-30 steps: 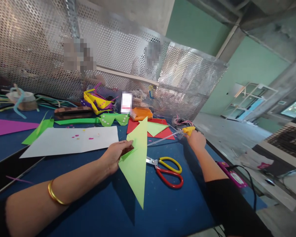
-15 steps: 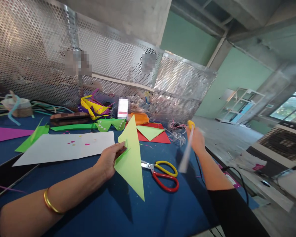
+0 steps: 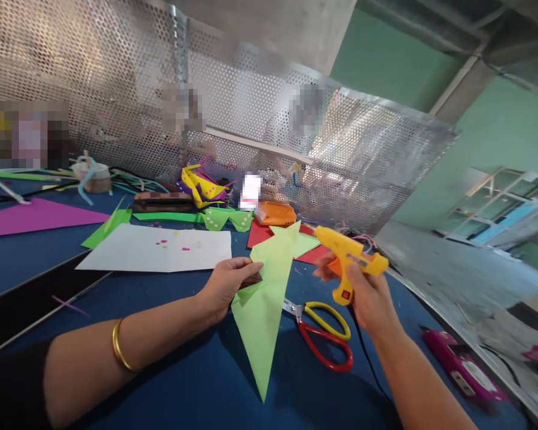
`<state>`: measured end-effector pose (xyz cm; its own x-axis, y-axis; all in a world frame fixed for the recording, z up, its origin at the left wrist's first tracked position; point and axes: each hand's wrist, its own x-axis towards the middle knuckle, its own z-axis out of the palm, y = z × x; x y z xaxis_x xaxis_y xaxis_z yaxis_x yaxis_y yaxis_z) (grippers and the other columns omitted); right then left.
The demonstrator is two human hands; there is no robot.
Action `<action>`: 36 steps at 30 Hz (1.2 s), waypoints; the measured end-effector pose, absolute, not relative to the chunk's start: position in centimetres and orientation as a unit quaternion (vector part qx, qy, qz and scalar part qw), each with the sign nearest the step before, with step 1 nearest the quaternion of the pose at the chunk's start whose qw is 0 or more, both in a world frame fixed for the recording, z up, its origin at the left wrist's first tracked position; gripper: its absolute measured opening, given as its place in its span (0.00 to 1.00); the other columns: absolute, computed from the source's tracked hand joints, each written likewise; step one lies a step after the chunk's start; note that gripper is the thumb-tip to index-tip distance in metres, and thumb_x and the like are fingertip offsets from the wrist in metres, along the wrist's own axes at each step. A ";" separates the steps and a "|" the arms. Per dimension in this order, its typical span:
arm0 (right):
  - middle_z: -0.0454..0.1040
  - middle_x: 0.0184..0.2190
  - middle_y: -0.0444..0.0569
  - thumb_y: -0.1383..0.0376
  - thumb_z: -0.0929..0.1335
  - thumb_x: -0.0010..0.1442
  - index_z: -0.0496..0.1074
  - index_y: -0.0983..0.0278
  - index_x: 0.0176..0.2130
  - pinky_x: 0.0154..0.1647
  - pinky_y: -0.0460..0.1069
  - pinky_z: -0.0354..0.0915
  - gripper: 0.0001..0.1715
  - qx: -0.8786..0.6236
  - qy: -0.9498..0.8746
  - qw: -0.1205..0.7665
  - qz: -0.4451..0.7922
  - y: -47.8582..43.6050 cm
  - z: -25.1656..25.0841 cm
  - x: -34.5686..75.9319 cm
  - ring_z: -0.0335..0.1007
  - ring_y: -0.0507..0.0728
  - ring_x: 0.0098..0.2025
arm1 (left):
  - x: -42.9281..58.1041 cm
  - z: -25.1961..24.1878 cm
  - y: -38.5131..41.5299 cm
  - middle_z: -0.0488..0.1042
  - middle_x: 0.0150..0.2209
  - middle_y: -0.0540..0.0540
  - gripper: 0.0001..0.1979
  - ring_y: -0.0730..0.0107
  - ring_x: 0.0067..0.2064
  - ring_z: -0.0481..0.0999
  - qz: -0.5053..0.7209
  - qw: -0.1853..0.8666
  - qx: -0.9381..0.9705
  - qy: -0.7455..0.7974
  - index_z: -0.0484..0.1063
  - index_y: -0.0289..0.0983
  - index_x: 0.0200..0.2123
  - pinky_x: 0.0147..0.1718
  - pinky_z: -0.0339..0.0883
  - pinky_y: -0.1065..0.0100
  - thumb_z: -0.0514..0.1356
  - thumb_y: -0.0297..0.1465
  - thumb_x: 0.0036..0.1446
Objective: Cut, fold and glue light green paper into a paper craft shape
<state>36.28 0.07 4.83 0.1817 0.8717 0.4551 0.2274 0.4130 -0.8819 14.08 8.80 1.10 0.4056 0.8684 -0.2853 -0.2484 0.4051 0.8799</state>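
Observation:
My left hand pinches a pale green folded paper at its left edge, fingers closed and the sheet hanging over the blue table. In my right hand is a yellow hot glue gun, gripped round the handle with its nozzle pointing left, close to the paper's upper tip but apart from it. A black cord trails down from the gun. Scissors with one yellow and one red handle lie between my hands, their blades partly hidden behind the paper.
White paper with small pink scraps lies to the left. Behind are green paper glasses, an orange case, red paper and a metal mesh screen. A magenta device sits near the table's right edge.
The glue gun has turned from facing away, a whitish stick trailing behind it, to pointing left near the paper. My left hand still holds the paper; the view has shifted left.

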 end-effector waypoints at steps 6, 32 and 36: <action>0.79 0.38 0.51 0.52 0.66 0.62 0.76 0.61 0.44 0.38 0.49 0.72 0.19 -0.534 -0.603 0.518 0.288 -1.6 3.7 34.6 0.76 0.57 0.37 | 14.1 1.0 9.0 0.75 0.25 0.50 0.14 0.77 0.27 0.72 0.372 0.730 0.421 0.388 0.71 0.36 0.23 0.27 0.62 0.75 0.71 0.38 0.44; 0.74 0.27 0.43 0.65 0.78 0.41 0.74 0.65 0.33 0.21 0.44 0.61 0.18 -0.553 -0.417 0.629 0.353 2.7 4.2 31.0 0.63 0.48 0.22 | 14.3 2.3 7.9 0.78 0.30 0.47 0.10 0.75 0.27 0.76 0.389 0.766 0.343 0.381 0.75 0.34 0.30 0.24 0.64 0.75 0.70 0.31 0.47; 0.77 0.30 0.46 0.65 0.76 0.42 0.74 0.65 0.35 0.24 0.47 0.65 0.17 -0.548 -0.415 0.635 0.353 2.5 3.9 31.3 0.71 0.54 0.27 | 14.1 2.5 7.9 0.75 0.24 0.50 0.13 0.72 0.25 0.76 0.371 0.764 0.366 0.380 0.73 0.34 0.29 0.24 0.64 0.73 0.70 0.37 0.46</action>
